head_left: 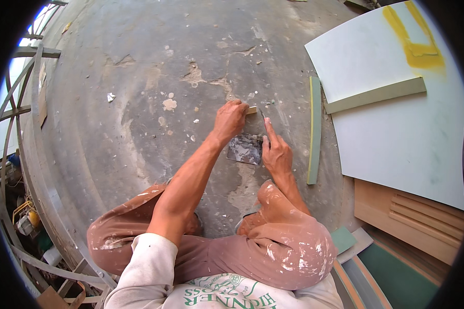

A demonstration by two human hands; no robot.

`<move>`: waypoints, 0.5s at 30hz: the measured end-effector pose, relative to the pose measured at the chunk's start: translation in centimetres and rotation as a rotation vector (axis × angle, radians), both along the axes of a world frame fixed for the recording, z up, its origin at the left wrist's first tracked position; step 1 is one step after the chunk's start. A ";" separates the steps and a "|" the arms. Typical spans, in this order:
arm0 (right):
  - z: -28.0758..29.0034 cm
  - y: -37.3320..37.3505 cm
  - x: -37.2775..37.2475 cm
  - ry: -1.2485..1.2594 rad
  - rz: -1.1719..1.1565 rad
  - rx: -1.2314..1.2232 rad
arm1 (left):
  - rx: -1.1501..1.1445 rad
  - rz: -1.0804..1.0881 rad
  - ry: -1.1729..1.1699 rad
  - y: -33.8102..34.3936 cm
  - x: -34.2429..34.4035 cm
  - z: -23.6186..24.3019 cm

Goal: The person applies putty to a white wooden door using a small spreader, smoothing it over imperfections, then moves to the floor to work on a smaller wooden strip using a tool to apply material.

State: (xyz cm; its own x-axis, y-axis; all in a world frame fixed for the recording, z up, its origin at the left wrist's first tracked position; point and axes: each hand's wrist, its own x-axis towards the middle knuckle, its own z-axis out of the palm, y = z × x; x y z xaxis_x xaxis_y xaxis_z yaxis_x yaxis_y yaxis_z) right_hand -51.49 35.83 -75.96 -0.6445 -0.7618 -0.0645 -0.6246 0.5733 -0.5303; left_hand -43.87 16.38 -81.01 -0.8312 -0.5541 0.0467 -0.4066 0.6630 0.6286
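My left hand [230, 120] is closed on a small strip of wood [251, 110], whose pale end sticks out to the right of the fingers. In my right hand [278, 153] is a thin, dark-bladed tool, probably a putty knife [262, 113], with the index finger stretched along it. Its blade comes close to the strip's end; I cannot tell whether they touch. A dark flat plate [245, 149] smeared with whitish paste lies on the floor just below the hands, left of my right hand.
On the grey, chipped concrete floor [139, 92], a green-edged strip [314, 131] lies at the right. Beyond it, another strip [376, 95] rests on a large white panel [397, 134] with yellow marks. Brown boards [376, 203] lie nearer. Curved metal bars [34, 77] line the left.
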 end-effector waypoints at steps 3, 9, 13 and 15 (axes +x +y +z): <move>-0.1 -0.9 -0.3 0.040 0.028 0.032 | -0.008 0.009 0.017 0.2 0.1 -0.1; -0.9 -1.3 -0.1 0.010 0.032 0.027 | -0.024 0.097 0.066 0.9 0.3 -0.9; -0.7 -1.7 0.0 -0.021 0.018 0.087 | -0.201 0.118 0.000 1.8 0.5 -0.2; -0.8 -1.9 0.0 -0.020 0.021 0.092 | -0.218 0.137 0.039 2.0 0.8 -0.3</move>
State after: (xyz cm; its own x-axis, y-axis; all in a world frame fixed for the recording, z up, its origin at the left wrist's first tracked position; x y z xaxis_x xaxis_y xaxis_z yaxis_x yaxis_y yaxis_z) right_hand -51.52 33.97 -76.76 -0.6263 -0.7655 -0.1476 -0.6269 0.6070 -0.4884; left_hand -43.10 18.35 -81.29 -0.7441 -0.6348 0.2082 -0.4802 0.7249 0.4940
